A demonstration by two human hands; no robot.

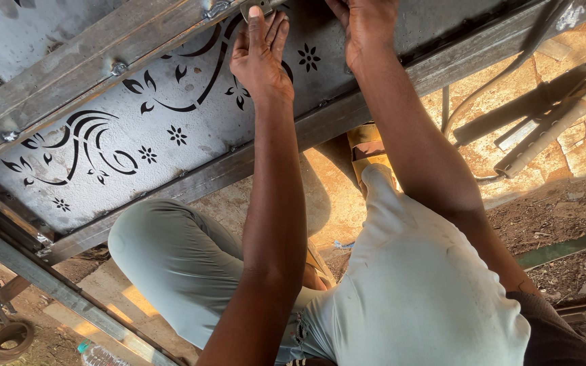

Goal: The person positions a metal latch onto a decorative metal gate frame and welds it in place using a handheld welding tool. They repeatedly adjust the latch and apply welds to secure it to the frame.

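A grey steel panel (164, 129) with cut-out flower and scroll patterns lies in a welded frame of steel bars (191, 183). My left hand (260, 57) rests flat on the panel near its far edge, fingers together and pointing away from me. My right hand (367, 30) presses on the panel just to the right of it, its fingers bent at the top of the view. A small metal piece (256, 5) shows at the left fingertips; whether either hand grips it I cannot tell. My knees in pale trousers (191, 264) are below the frame.
A long metal tool with a pale handle (554, 122) lies on the stone paving at the right, beside a cable (503, 74). A flat green strip (564, 249) rests on the dirt. A clamp and a ring (8, 335) sit at the lower left, with a plastic bottle (100, 354) nearby.
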